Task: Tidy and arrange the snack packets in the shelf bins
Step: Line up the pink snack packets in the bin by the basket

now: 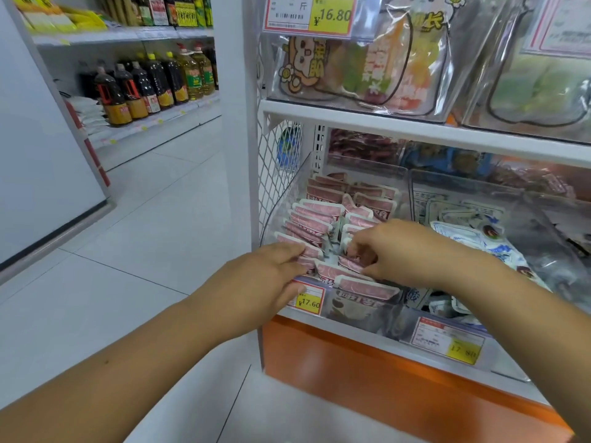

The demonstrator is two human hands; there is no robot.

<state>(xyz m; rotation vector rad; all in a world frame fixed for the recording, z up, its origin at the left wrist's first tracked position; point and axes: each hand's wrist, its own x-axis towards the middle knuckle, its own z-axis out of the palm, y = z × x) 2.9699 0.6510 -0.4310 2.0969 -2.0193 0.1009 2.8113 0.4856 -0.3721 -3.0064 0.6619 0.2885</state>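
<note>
A yellow price tag (331, 15) reading ¥16.80, with 斤 on its white half, hangs above cartoon-printed bags (351, 68), while lower tags show ¥17.60 (308, 302) below pink snack packets (315, 215) and a fainter 17.80 (463, 350) below blue-and-white packets (473, 238).

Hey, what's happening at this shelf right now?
A person is tidying a clear bin of pink packets on a shop shelf. The left hand holds the packets at the front left, while the right hand pinches one near the middle. The rows behind stand fairly neat; the front ones look uneven. The neighbouring bin's blue-and-white packets lie loose.
</note>
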